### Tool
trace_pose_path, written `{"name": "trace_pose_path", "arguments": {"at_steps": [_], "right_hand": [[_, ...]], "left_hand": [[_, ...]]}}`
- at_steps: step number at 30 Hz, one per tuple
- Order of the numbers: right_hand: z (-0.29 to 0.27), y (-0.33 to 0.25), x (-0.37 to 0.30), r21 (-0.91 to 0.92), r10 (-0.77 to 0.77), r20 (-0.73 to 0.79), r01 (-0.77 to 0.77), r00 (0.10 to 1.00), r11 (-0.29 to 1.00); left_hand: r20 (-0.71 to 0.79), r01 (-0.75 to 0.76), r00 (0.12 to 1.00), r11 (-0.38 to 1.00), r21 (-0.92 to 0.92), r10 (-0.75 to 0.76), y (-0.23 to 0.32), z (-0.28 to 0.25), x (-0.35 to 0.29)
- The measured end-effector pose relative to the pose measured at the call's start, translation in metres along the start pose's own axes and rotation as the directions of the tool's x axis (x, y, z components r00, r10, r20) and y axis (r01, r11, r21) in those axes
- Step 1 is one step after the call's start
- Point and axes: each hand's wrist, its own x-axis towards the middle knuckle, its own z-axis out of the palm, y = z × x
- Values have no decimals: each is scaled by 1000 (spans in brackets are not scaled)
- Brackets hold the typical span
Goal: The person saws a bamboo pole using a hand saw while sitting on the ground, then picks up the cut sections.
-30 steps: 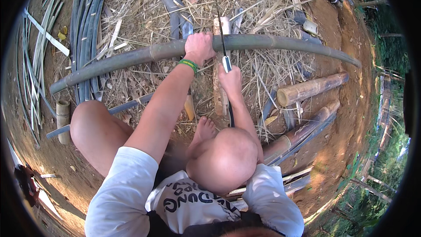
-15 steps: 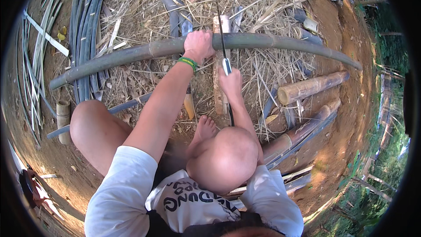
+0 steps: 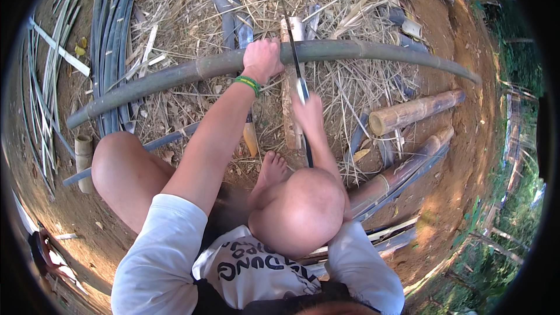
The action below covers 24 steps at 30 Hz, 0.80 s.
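A long green bamboo pole (image 3: 157,81) runs crosswise in front of me, its middle over an upright-lying wooden block (image 3: 290,119) on the ground. My left hand (image 3: 262,60) is wrapped over the pole, just left of the block. A saw, seen nearly edge-on, has its thin dark blade (image 3: 294,58) across the pole, right of that hand. My right hand (image 3: 309,112) is closed round the saw's handle, on the near side of the pole. How deep the blade sits in the bamboo is hidden.
Dry straw and bamboo shavings (image 3: 192,35) cover the ground. Cut bamboo lengths (image 3: 417,112) lie at the right, long dark strips (image 3: 114,41) at the left. A tool with a wooden handle (image 3: 250,139) lies near my bare foot (image 3: 273,167). A short bamboo tube (image 3: 83,160) stands beside my left knee.
The saw and my right hand have come slightly toward me, and the blade leans a little more to the left at its far end. My left hand keeps its grip on the pole.
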Motion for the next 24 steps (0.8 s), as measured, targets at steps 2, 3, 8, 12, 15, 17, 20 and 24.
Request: {"name": "trace_pose_path", "arguments": {"at_steps": [2, 3, 8, 12, 15, 17, 20, 24], "right_hand": [[16, -33, 36, -15, -54, -49, 54, 997, 998], [15, -28, 33, -41, -34, -38, 32, 999, 999], [-7, 12, -84, 21, 109, 50, -110, 993, 994], [-26, 12, -101, -37, 260, 106, -257, 960, 966], [-8, -17, -17, 20, 104, 65, -106, 992, 994], [3, -32, 22, 25, 73, 49, -74, 996, 997], [8, -42, 18, -7, 6, 43, -6, 999, 1000], [-30, 19, -104, 20, 196, 144, -201, 970, 979]], "left_hand": [[69, 45, 997, 999, 30, -47, -12, -4, 2], [62, 41, 997, 999, 33, -43, -11, -3, 1], [38, 48, 998, 997, 53, -50, -30, -1, -5], [58, 26, 998, 999, 43, -28, -22, 0, 1], [44, 24, 999, 1000, 14, -25, -10, 2, 0], [63, 45, 997, 999, -5, -44, -7, -4, -1], [70, 64, 995, 997, 38, -67, -20, 2, -7], [60, 59, 996, 998, 24, -60, -17, -1, -5]]}}
